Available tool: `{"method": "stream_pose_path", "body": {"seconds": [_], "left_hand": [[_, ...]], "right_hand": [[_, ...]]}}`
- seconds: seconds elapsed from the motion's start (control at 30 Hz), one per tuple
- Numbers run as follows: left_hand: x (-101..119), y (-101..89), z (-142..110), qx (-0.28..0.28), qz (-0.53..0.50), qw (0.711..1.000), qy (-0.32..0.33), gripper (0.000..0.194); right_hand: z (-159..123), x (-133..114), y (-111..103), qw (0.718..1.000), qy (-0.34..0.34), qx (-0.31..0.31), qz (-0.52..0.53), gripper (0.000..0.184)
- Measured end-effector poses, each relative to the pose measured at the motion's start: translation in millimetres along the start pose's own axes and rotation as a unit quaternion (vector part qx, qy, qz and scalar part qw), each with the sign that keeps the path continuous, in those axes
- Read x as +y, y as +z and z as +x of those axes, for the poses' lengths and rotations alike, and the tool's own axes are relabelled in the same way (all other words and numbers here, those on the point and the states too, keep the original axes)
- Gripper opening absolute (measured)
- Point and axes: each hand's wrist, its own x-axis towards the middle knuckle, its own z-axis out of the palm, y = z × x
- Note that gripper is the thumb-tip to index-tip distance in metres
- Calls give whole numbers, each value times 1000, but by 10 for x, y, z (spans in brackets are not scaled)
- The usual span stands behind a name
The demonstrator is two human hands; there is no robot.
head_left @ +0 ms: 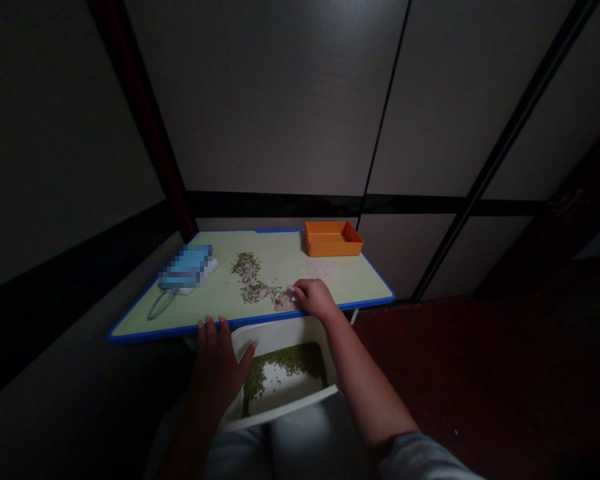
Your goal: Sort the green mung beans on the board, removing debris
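My right hand [316, 298] is at the near edge of the small pale-green table [220, 313]. Its fingers are curled in beside a small pale-brown patch [283, 302]; what they hold, if anything, I cannot make out. A patch of mixed green and whitish grains [250, 273] spreads to the left of it. My left hand [221, 363] has its fingers apart, with the tips at the table's blue rim and the thumb over the side of a white bin [280, 408]. Green bean-like grains [297, 360] lie along the bottom of that bin, below the table edge.
An orange box [335, 248] stands at the table's far right, with a faint patch of whitish grains [323, 269] in front. A blurred-out blue item [187, 265] with a grey loop lies at the left. Panelled doors [280, 100] rise behind the table.
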Motion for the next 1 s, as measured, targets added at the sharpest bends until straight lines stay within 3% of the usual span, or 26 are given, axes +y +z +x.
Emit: {"method": "stream_pose_path", "body": {"seconds": [0.3, 0.83, 1.0], "left_hand": [[21, -21, 9, 9, 2, 1000, 2, 82], [-26, 27, 6, 21, 2, 1000, 10, 82], [-21, 21, 5, 23, -2, 1000, 9, 82]], "right_hand": [[-21, -39, -95, 997, 12, -8, -81, 28], [-11, 72, -70, 989, 112, 45, -91, 27], [-16, 85, -78, 977, 170, 78, -100, 29]]}}
